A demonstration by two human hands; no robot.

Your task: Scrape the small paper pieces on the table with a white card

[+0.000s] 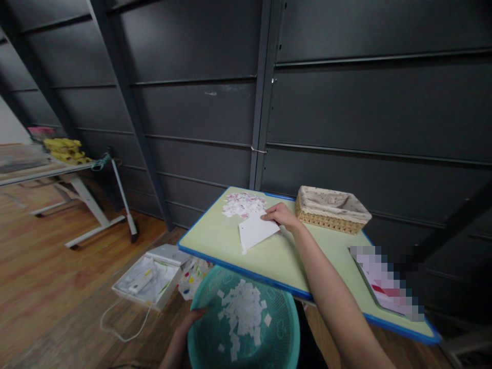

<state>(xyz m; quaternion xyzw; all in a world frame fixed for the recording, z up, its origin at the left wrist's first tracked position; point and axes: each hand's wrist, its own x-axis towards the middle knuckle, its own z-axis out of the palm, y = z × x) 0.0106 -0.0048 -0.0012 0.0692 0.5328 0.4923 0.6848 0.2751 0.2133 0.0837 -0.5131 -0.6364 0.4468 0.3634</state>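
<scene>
On table | right hand pinches white card | left hand grips teal basket

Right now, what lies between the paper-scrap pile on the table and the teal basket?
Head view: the white card held by the right hand, then bare green tabletop.

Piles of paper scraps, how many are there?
2. One pile lies at the far edge of the green table, beside the white card in the right hand. The other pile sits in the teal basket that the left hand holds below the table. More may be hidden.
</scene>
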